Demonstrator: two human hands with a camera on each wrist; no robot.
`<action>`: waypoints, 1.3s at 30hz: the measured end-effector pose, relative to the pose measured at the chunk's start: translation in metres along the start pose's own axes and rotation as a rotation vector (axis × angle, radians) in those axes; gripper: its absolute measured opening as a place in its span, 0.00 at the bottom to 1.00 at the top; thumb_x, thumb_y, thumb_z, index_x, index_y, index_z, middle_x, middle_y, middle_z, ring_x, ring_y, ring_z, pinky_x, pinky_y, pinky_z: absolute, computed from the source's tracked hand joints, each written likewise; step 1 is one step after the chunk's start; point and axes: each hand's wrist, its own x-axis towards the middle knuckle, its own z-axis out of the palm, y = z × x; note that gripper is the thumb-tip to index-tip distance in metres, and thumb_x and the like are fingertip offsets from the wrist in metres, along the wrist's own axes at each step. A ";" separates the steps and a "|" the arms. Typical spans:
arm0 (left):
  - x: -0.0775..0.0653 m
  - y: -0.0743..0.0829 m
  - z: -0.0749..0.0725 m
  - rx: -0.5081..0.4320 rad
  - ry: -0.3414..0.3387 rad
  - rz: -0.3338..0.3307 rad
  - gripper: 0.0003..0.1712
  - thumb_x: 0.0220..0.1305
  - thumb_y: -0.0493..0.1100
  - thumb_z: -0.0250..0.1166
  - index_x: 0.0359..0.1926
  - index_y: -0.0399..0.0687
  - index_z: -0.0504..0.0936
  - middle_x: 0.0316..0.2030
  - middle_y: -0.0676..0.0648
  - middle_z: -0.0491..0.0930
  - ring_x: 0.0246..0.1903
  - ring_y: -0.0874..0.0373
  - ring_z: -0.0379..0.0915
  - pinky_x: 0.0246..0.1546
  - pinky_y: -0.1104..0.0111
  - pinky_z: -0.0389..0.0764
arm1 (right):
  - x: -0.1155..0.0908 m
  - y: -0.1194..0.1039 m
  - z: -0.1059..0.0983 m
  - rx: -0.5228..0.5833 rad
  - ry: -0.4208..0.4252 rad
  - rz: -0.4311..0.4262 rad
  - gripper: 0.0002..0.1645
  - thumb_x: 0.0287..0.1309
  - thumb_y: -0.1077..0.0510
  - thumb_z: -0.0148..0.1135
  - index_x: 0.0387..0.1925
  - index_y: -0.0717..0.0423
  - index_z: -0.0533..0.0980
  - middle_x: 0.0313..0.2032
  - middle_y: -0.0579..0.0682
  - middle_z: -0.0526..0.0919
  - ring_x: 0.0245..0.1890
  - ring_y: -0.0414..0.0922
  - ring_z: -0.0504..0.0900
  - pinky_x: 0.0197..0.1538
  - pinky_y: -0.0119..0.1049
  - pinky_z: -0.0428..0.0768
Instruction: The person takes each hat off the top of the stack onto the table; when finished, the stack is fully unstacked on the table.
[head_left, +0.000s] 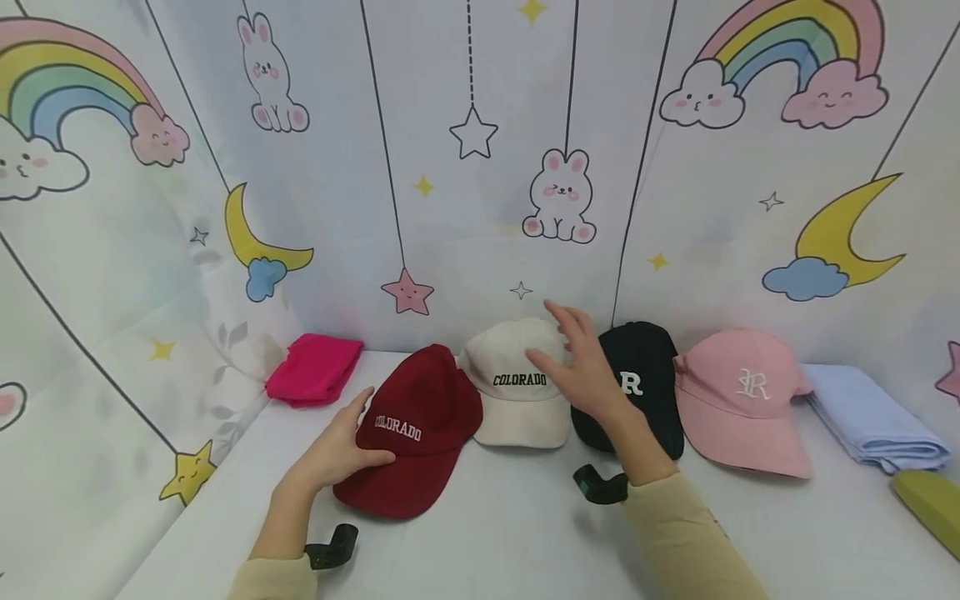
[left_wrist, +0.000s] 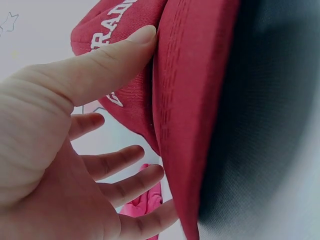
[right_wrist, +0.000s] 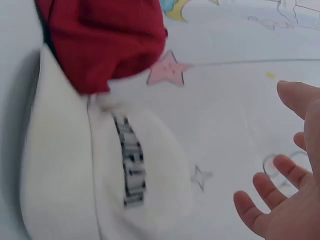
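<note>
My left hand (head_left: 335,447) is at the left side of a dark red baseball cap (head_left: 427,400) lettered COLORADO, which leans to the right. In the left wrist view its thumb (left_wrist: 107,67) lies against the cap just above the brim (left_wrist: 192,115), with the other fingers spread out beside it. My right hand (head_left: 585,371) is raised in front of the gap between a cream COLORADO cap (head_left: 517,417) and a black cap (head_left: 648,358) marked R. Its fingers are spread and hold nothing; in the right wrist view they stand apart from the cream cap (right_wrist: 165,150).
A pink cap (head_left: 750,408) stands right of the black one, with a folded light blue cloth (head_left: 873,417) beyond it. A folded bright pink cloth (head_left: 315,371) lies at the back left. Part of a green object (head_left: 930,504) shows at the right edge.
</note>
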 end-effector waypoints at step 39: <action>0.002 -0.008 0.001 -0.008 0.029 -0.034 0.62 0.53 0.51 0.79 0.78 0.38 0.49 0.70 0.29 0.59 0.67 0.32 0.59 0.59 0.37 0.69 | -0.014 -0.042 0.143 0.078 -0.110 0.200 0.28 0.65 0.60 0.66 0.62 0.71 0.71 0.42 0.53 0.74 0.43 0.48 0.76 0.48 0.41 0.80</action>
